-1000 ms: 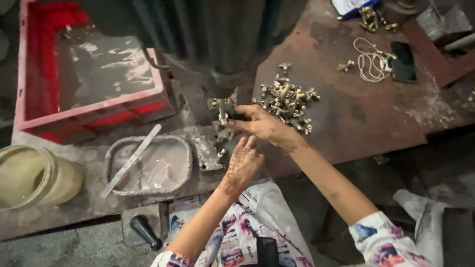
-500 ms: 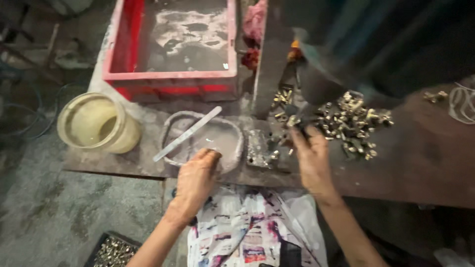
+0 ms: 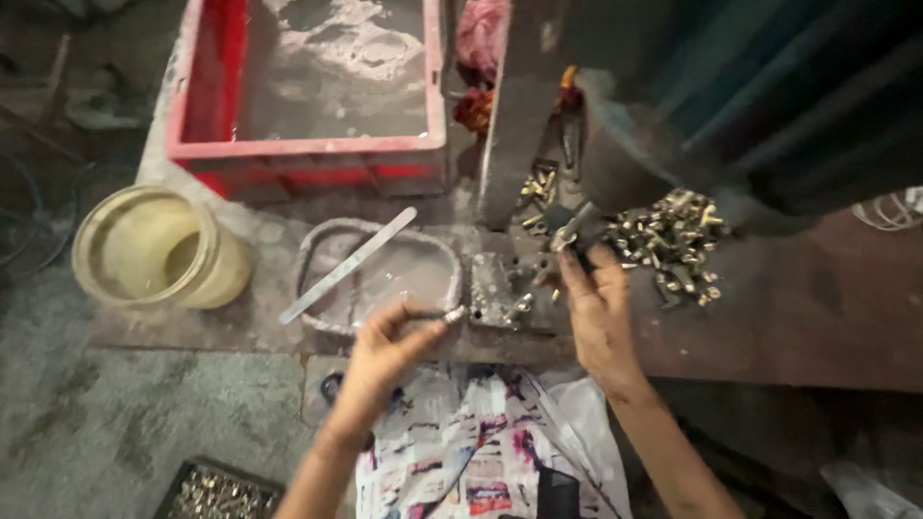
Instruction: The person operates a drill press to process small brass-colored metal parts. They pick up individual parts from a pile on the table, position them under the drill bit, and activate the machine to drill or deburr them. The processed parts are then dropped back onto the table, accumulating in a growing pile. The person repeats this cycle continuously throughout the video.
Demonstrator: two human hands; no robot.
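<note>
My left hand (image 3: 385, 351) pinches a small metal fitting (image 3: 454, 313) at the near rim of a grimy rounded metal tray (image 3: 322, 252). A flat metal strip (image 3: 348, 265) lies across that tray. My right hand (image 3: 598, 308) reaches to the machine's base and holds a small metal piece (image 3: 567, 231) at its fingertips, beside a pile of brass fittings (image 3: 668, 242). A small metal block (image 3: 495, 290) sits between my two hands.
A red plastic crate (image 3: 308, 149) with grey residue stands at the back. A cream bucket (image 3: 154, 252) sits at the left on the rusty bench (image 3: 798, 317). A dark green machine (image 3: 731, 86) looms at right. A tray of small parts (image 3: 216, 492) lies on the floor.
My left hand has drawn back from inside the tray to its near rim, now pinching a small fitting. My right hand has reached forward to the machine's base.
</note>
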